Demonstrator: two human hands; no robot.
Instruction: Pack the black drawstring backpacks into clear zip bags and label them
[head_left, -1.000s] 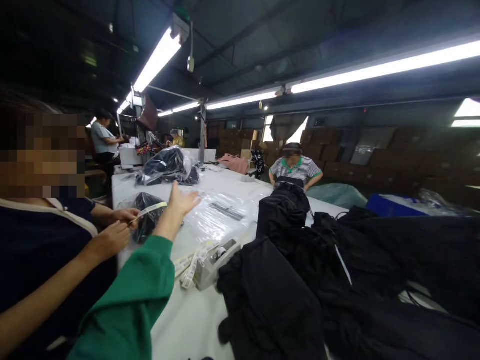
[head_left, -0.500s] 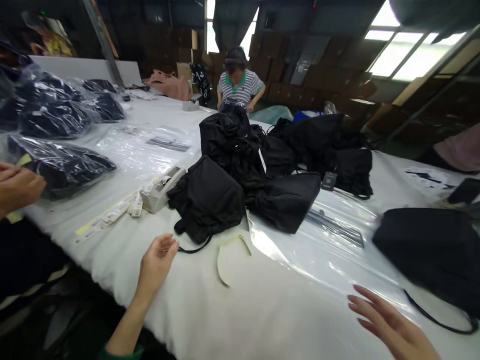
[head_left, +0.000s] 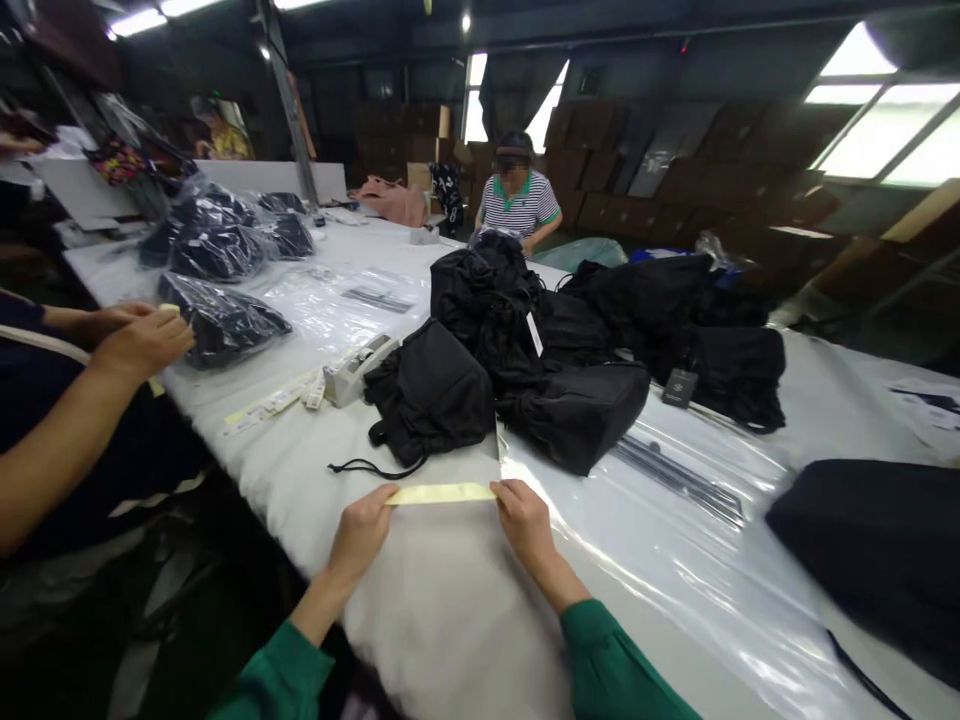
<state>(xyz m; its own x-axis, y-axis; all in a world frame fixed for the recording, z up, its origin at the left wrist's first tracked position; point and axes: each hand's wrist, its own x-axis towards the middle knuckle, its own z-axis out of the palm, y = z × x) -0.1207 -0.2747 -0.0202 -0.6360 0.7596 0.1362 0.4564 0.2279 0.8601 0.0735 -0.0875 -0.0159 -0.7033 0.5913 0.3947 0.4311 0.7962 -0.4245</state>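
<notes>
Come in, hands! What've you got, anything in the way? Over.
Left hand and right hand: each pinching one end. Yellow strip: stretched between them. Black bag and cord: just beyond, not covering strip.

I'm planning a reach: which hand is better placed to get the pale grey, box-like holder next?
Probably the left hand: it is nearer the pale grey, box-like holder than the right hand. Each pinches an end of a flat, pale yellow strip, so neither is free.

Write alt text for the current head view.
The left hand and right hand hold a pale yellow strip by its ends over a white table. Black fabric items lie heaped beyond the strip, beside clear plastic sheeting; a person in a striped shirt is across the table.
</notes>
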